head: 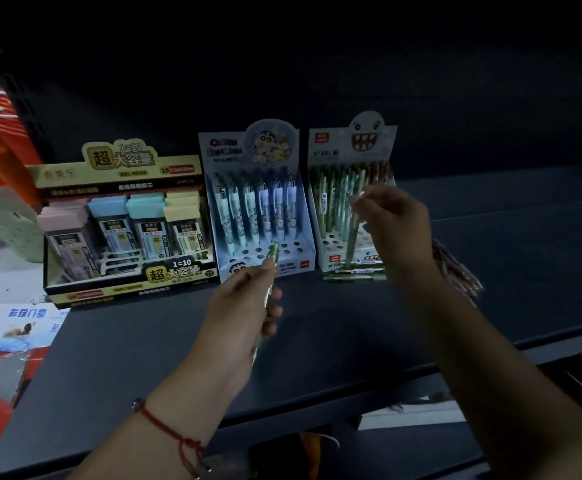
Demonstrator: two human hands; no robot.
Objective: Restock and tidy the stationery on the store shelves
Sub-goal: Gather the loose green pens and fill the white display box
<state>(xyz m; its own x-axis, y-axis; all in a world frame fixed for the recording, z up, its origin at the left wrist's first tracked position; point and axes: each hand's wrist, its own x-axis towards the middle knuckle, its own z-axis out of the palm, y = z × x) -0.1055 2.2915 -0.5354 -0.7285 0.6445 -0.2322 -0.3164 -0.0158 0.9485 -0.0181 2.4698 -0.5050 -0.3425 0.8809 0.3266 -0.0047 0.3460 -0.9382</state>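
3 display boxes in a row on the dark shelf [317, 327]. At 9 o'clock: lead-refill box [126, 223], 4 columns of cases with pink, blue, teal and yellow caps; header and front lip read "1=10", plus "2B" and "24PCS". Centre: cartoon pen box [258, 202], 6 pens upright in the front row that I can count, empty holes in front; red "deli" tag on the lip, header text blurred. At 3 o'clock from it: monster-face pen box [351, 192], packed with green/teal pens, count unreadable; red logo top left, text illegible.

Left hand [244, 306]: fingers curled around 1 green pen [274, 252], tip toward 12 o'clock, just ahead of the centre box. Right hand [391, 220]: fingertips pinched over the monster box; can't tell what they grip. A few loose pens [355, 274] lie flat at that box's foot. Red string bracelet [175, 434] on the left wrist.
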